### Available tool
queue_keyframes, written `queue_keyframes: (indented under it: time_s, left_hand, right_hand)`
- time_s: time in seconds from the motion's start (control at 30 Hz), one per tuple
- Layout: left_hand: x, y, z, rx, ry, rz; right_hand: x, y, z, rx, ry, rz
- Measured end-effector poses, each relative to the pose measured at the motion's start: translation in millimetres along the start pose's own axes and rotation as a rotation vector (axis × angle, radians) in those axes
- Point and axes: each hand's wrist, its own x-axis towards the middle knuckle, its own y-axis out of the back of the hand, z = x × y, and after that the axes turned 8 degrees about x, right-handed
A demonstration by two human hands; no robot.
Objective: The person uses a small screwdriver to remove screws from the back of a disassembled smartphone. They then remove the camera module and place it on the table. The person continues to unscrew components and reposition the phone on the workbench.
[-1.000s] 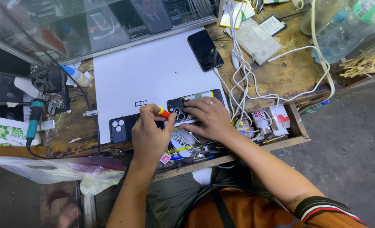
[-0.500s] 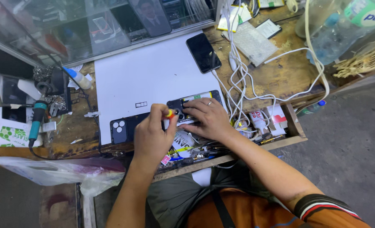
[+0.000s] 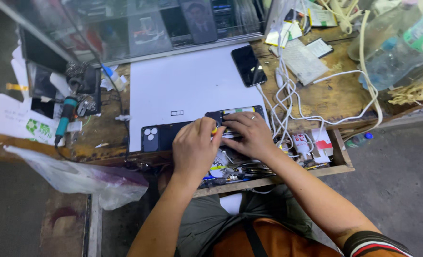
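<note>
- Both hands have held their place over the opened phone since the earlier frames; only the small orange-tipped tool has tucked in closer under the left thumb, and the head camera has drifted slightly.
- Left hand: fingers curled and pressed together, pinching the tool, its tip just ahead of the thumb and aimed down at the opened phone.
- Right hand: fingers spread flat, fingertips pressing on the phone's near edge; a ring sits on one finger.
- The removed back cover with its camera holes lies just left of the left knuckles, partly beneath them, on the white mat.
- Risk: if the tip slips off its seat it could gouge the exposed board, since the holding fingers rest right beside it.
- Risk: a freed screw could roll off the mat's near edge into the cluttered drawer below the wrists.
- Risk: the white cables just beyond the right fingers could snag the wrist and tug the black phone lying farther out.
</note>
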Motion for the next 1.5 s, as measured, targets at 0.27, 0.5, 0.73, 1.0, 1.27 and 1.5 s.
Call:
queue_keyframes:
  time_s: [0.27, 0.5, 0.73, 1.0, 1.27, 1.5]
  left_hand:
    - [-0.5, 10.5, -13.9, 0.032, -0.071, 0.046]
    - [4.9, 12.6, -20.9, 0.001, 0.01, -0.046]
    - [-5.4, 14.5, -25.5, -0.101, 0.037, -0.025]
    - [-6.3, 11.7, -25.0, -0.068, 0.019, -0.033]
    - [-4.1, 5.3, -29.3, -0.22, 0.042, -0.083]
    - [-6.9, -9.8, -33.4, -0.133, 0.023, -0.009]
  right_hand:
    - [4.3, -2.7, -11.2, -0.024, -0.006, -0.027]
    - [3.8, -1.7, -19.1, -0.018, -0.024, -0.038]
    - [7.3, -4.1, -25.5, -0.051, -0.022, -0.022]
    - [9.9, -3.5, -26.8, -0.032, -0.024, -0.028]
    - [8.6, -4.3, -21.3, -0.026, -0.029, -0.033]
    - [3.4, -5.6, -9.4, 0.001, -0.024, -0.04]
